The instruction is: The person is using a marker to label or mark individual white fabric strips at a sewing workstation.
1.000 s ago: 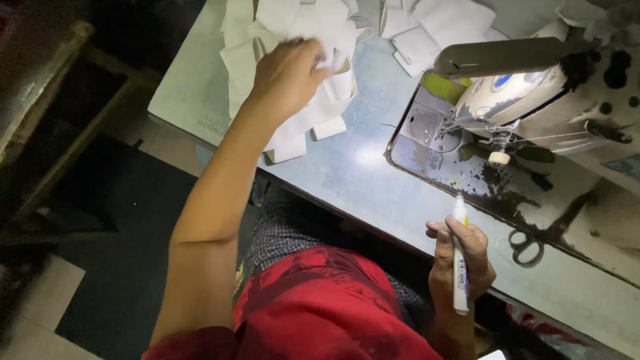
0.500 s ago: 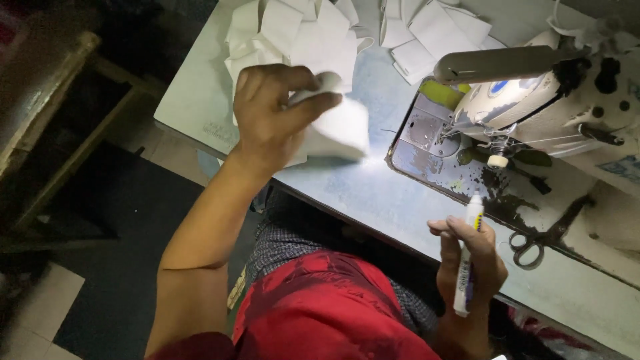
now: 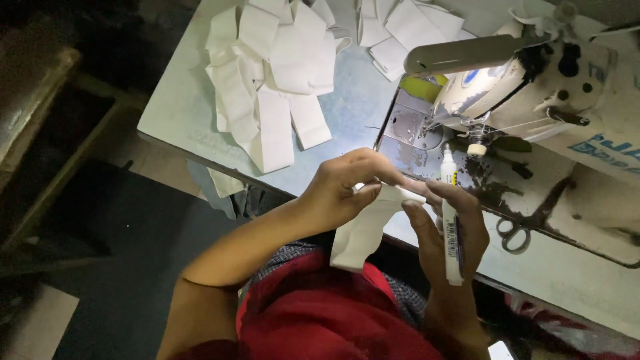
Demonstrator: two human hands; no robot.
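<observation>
My left hand [image 3: 343, 187] pinches one white fabric strip [image 3: 363, 230] that hangs down over the table's front edge. My right hand [image 3: 448, 230] grips a white marker pen [image 3: 451, 220] upright, tip pointing toward the machine, and its fingers also touch the strip's upper end. Both hands meet just in front of the sewing machine's metal bed [image 3: 417, 133]. A heap of similar white fabric strips [image 3: 270, 87] lies on the table to the left.
The white sewing machine [image 3: 553, 93] with a lit lamp arm [image 3: 467, 53] fills the right side. Scissors [image 3: 513, 233] lie on the table [image 3: 173, 113] near the machine. More white pieces [image 3: 407, 27] sit at the back. Dark floor and a wooden frame lie left.
My left hand lifted one strip off the heap and carried it right to meet my right hand. The right hand with the pen rose slightly toward the strip.
</observation>
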